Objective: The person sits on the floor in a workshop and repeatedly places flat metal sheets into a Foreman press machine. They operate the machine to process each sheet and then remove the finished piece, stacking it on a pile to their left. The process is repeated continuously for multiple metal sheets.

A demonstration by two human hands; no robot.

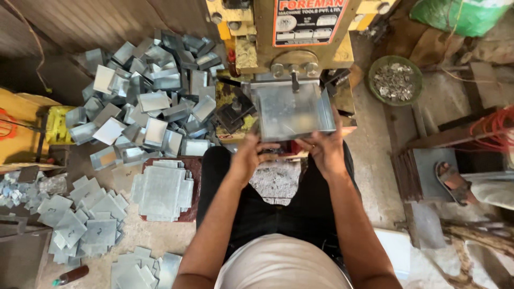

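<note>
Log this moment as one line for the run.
left hand: holds sheet-metal tray near edge | right hand: grips tray's right side | tray: under yellow press machine | bent pieces pile: left

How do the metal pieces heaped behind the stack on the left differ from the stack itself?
The heaped pieces have folded-up sides and lie jumbled at all angles; the stacked blanks are flat, with notched corners, squared in a neat pile on a reddish board. Both are grey sheet metal.

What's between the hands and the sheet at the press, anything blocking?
Nothing visible. Left hand and right hand both grip the near edge of the sheet, which already sits under the press tool.
</note>
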